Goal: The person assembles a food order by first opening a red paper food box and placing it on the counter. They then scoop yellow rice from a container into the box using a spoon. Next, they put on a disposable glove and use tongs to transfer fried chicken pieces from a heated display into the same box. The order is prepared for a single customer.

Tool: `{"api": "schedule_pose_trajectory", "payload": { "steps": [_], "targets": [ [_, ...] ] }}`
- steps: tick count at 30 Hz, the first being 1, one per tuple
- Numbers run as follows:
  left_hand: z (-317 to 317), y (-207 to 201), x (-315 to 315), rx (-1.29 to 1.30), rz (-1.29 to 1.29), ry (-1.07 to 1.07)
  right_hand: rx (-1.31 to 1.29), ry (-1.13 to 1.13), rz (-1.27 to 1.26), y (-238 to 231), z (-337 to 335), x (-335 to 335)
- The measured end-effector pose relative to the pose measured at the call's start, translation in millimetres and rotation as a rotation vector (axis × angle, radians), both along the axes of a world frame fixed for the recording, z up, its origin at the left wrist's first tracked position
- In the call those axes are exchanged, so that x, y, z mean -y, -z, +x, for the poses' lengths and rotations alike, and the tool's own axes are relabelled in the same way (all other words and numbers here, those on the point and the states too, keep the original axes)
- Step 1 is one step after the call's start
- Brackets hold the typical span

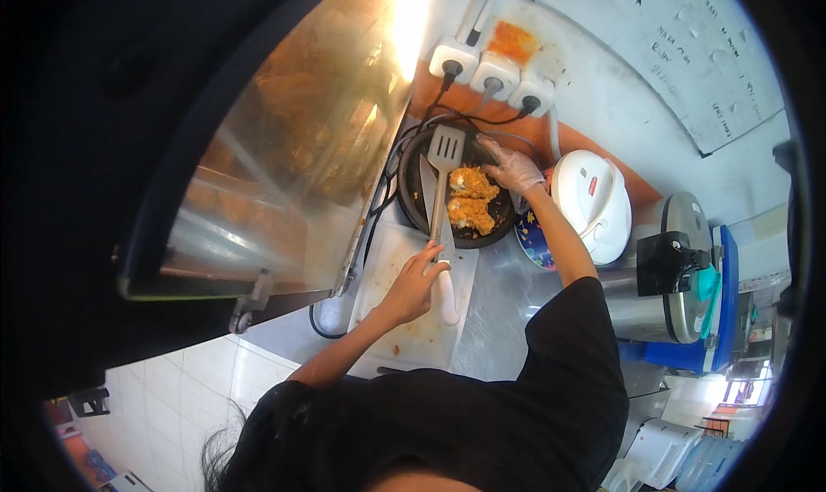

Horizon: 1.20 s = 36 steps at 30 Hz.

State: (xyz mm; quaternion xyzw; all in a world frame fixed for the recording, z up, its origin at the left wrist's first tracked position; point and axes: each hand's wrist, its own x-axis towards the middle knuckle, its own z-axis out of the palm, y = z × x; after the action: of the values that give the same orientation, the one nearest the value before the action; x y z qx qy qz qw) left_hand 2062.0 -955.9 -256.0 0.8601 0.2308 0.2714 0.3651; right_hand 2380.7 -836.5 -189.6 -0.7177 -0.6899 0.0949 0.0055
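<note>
A dark round stone mortar holds two pieces of golden fried chicken with crumbs around them. My left hand is closed around the handle of a slotted metal spatula, whose head lies over the mortar's far left side. Beside the spatula rests a knife with a white handle, its blade reaching into the mortar; the handle passes by my left thumb. My right hand, in a clear plastic glove, grips the mortar's far right rim, its fingertips partly hidden against the dark edge.
Under the left hand lies a stained white cutting board. A lit glass display case stands close on the left. To the right are a white rice cooker and a large steel pot. Plugged-in sockets with cables line the wall behind.
</note>
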Motion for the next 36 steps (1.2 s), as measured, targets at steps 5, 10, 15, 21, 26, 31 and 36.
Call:
{"api": "schedule_pose_trajectory", "payload": {
  "steps": [5,10,15,21,26,31,36],
  "targets": [
    [-12,-6,7,-0.038,-0.007,-0.033,0.317,0.061,0.379,18,-14,11],
    [-19,-11,11,0.002,-0.034,-0.063,0.033,0.27,-0.062,20,-57,13],
    [-23,-12,14,0.005,-0.03,-0.08,-0.042,0.331,-0.232,22,-80,7],
    [-33,-12,16,0.033,-0.13,-0.149,-0.119,0.186,-0.109,53,-57,15],
    [-33,-10,15,0.033,-0.125,-0.174,-0.18,0.306,0.007,77,-58,7],
    [-40,-9,9,0.07,-0.11,-0.209,-0.635,0.313,0.176,44,-33,13],
    [-46,-12,7,0.068,-0.111,-0.205,-0.419,0.139,-0.019,20,-39,38]
  ]
}}
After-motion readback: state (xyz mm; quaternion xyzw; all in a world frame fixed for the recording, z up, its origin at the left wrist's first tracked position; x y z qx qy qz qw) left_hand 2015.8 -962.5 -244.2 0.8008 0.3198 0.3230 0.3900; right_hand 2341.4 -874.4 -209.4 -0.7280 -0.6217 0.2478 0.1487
